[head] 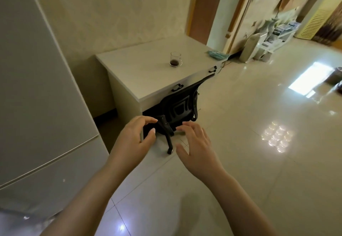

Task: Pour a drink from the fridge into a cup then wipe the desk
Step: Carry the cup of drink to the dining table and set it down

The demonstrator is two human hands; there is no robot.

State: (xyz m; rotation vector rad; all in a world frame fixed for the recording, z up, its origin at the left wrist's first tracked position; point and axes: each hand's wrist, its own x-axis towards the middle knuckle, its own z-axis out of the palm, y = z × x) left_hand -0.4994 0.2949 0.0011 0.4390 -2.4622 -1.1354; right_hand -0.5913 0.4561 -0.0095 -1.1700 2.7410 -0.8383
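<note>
A white desk (140,72) stands against the wall ahead of me. On it sits a clear glass cup (175,59) with a little dark drink in the bottom. A blue-green cloth (218,55) lies crumpled at the desk's far right corner. The grey fridge (37,96) fills the left side, its doors closed. My left hand (134,135) and my right hand (196,146) are both held out in front of me, well short of the desk, fingers spread and empty.
A black office chair (179,107) is pushed under the desk, one wheeled leg sticking out toward my hands. Glossy tiled floor (259,143) stretches to the right. A white shelf with clutter (273,35) stands by a doorway at the back right.
</note>
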